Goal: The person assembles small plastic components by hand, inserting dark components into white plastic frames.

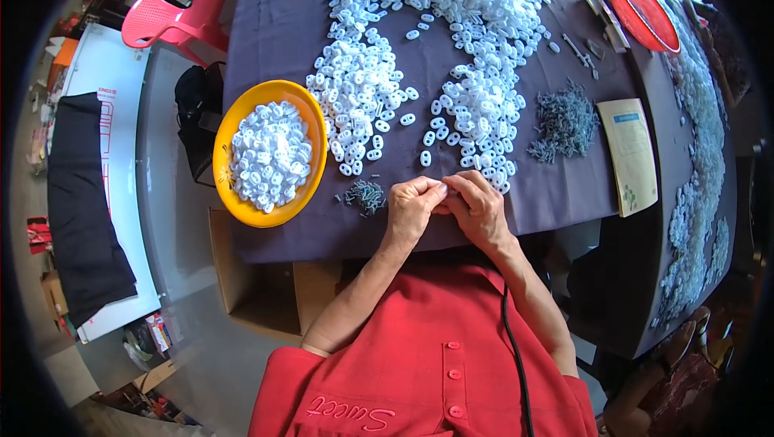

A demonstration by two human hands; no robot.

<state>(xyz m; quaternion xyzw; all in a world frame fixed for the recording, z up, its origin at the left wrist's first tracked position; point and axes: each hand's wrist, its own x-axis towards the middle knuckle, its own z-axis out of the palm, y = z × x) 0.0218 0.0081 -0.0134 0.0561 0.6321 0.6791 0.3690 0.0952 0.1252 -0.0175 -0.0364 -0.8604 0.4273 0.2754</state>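
Note:
My left hand [411,210] and my right hand [482,210] meet fingertip to fingertip at the table's near edge. Both are closed in a pinch, and whatever lies between the fingers is too small and covered to make out. Just beyond my right hand ends one arm of a pile of white oval plastic pieces [484,106], each with two holes. Left of my left hand lies a small heap of grey screw-like pins [364,196]. Farther left, a yellow bowl [317,114] holds many of the same white pieces. A larger heap of grey pins [564,124] is to the right.
A dark cloth covers the table [270,42]. A cream booklet [629,155] lies near its right edge. Farther right are a red basket [645,10] and another table with white pieces [685,227]. A pink chair [179,14] and a cardboard box [258,296] stand left.

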